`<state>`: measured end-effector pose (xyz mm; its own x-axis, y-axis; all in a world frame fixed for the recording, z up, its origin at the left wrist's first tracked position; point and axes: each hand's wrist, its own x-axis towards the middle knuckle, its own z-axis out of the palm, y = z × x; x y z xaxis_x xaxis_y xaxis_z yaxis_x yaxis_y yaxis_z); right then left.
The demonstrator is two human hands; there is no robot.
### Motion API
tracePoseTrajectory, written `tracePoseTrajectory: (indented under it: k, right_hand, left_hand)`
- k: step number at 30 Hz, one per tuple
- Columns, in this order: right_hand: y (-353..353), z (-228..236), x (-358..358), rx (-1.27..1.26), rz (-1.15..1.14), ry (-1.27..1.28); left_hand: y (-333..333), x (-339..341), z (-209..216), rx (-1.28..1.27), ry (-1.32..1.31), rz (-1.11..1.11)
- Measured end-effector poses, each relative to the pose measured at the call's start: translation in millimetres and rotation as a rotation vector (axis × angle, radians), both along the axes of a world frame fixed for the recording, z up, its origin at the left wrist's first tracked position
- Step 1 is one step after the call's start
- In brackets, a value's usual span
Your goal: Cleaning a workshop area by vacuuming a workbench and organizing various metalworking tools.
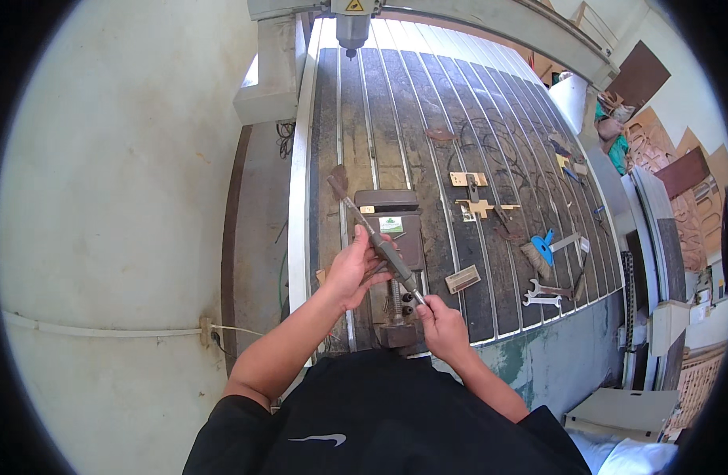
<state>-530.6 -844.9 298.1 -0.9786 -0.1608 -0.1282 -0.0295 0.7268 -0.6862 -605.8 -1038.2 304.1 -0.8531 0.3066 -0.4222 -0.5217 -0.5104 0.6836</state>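
While the person's black shirt fills the lower edge, the right hand has its fingers closed around the thin near end of a long metal bar. The left hand has its fingers partly curled around the bar's thicker middle, thumb along the upper side. Held slantwise in front of the body, the bar points up and to the left, across the view of a dark vise on the slotted counter. To the right of the vise lies a small wooden block; farther right are a silver wrench and, just beside it, a darker wrench. Beyond these rests a brush with a blue head. Farther back, a pale strip of wood lies on the counter. At the far end, a machine's spindle hangs near a pale crossbeam.
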Motion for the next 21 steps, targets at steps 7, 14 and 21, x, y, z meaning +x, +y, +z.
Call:
tracePoseTrajectory:
  k: [7,14,21]
  right_hand:
    - [0.5,-47.4,7.6,-0.574,-0.119,-0.239]
    - [-2.1,-44.4,3.8,-1.004,-0.300,-0.500]
    - [-4.6,-43.1,-1.0,-1.140,-0.329,-0.584]
  left_hand:
    - [1.4,-9.5,-4.5,-0.112,-0.039,-0.096]
    - [4.0,-72.1,1.1,0.055,0.005,0.002]
    - [30.3,-144.5,-11.5,0.046,-0.033,0.117]
